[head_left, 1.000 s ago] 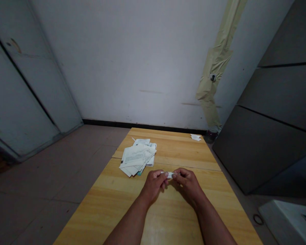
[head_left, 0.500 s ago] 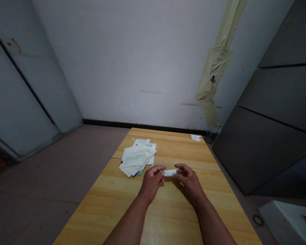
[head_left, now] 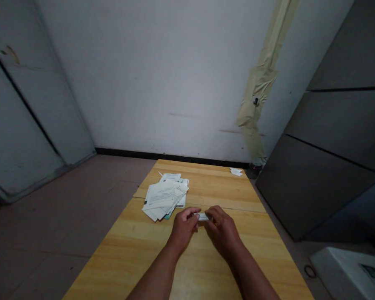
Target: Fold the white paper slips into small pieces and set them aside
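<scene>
Between my hands, just above the table, is a narrow folded strip of printed paper (head_left: 203,217). My left hand (head_left: 185,223) pinches its left end between thumb and fingers. At the other end, my right hand (head_left: 221,225) has its thumb and fingers closed on the paper, covering that part of it. Beyond my left hand lies a loose, fanned pile of printed sheets (head_left: 162,196) on the wooden table (head_left: 200,266).
A few small white paper pieces (head_left: 236,171) lie at the table's far right corner. Past the table stands a white wall (head_left: 162,83) with a taped strip. Grey panels (head_left: 315,166) rise on the right, near a white box (head_left: 343,266) on the floor.
My right hand has moved left, closer to my left hand, and its fingers have closed on the strip. Less of the paper shows between the hands. The view has shifted slightly.
</scene>
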Motion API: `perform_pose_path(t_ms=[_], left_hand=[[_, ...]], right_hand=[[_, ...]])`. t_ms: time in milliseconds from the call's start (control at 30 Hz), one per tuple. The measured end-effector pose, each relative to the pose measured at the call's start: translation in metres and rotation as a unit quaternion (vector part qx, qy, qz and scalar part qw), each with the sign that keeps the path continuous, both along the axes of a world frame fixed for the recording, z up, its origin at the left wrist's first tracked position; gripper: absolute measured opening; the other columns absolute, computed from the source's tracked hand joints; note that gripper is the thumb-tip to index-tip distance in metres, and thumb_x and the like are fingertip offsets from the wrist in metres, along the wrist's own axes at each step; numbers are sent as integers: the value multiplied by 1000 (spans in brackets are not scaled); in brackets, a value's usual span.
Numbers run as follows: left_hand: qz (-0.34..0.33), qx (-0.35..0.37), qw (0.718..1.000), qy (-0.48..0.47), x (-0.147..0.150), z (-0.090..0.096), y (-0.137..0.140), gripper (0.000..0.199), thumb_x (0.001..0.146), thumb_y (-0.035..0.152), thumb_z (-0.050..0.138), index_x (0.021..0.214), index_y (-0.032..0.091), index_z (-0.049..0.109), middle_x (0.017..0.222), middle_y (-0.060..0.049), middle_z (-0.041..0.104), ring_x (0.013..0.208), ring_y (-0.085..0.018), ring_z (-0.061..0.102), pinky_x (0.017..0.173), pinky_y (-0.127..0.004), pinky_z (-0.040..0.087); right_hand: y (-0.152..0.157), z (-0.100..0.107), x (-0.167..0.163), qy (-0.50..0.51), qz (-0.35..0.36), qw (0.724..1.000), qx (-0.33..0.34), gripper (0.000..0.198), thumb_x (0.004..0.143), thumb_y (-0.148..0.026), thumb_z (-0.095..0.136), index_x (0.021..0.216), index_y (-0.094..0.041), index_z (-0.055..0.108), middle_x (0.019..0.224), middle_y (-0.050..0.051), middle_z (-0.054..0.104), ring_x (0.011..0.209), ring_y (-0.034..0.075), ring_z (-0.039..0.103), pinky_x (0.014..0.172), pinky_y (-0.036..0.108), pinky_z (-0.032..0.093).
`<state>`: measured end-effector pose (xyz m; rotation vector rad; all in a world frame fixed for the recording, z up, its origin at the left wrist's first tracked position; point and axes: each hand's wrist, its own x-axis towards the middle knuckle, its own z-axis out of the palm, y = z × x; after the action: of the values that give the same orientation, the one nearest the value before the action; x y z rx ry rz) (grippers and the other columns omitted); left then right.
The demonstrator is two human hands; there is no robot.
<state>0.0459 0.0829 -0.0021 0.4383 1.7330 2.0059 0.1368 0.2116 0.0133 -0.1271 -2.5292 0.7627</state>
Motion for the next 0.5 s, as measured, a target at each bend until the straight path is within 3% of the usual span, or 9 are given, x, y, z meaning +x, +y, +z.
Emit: perform_pose_path(t_ms=[200,400,500], left_hand=[[22,72,996,-49,1,1,2,55,67,39,71,113,11,61,63,5,56,49,-9,50,48,-22,41],[19,63,996,-58,-1,-6,4,48,66,35,72,107,11,63,65,5,54,52,-8,50,50,-22,41],[20,46,998,-49,-3,-9,5,45,65,33,72,103,10,65,62,5,54,52,-9,50,50,-22,40]], right_hand=[[31,18,-3,-87,-43,988,119,18,83,-12,52,92,-22,64,93,3,63,80,15,61,68,22,43],[119,29,-10,-118,-208,956,172,15,88,-17,52,94,-21,65,100,5,64,87,17,62,66,22,41],[161,28,-21,-165,-256,932,195,16,90,-18,52,95,-20,67,104,7,65,90,17,63,66,22,40]])
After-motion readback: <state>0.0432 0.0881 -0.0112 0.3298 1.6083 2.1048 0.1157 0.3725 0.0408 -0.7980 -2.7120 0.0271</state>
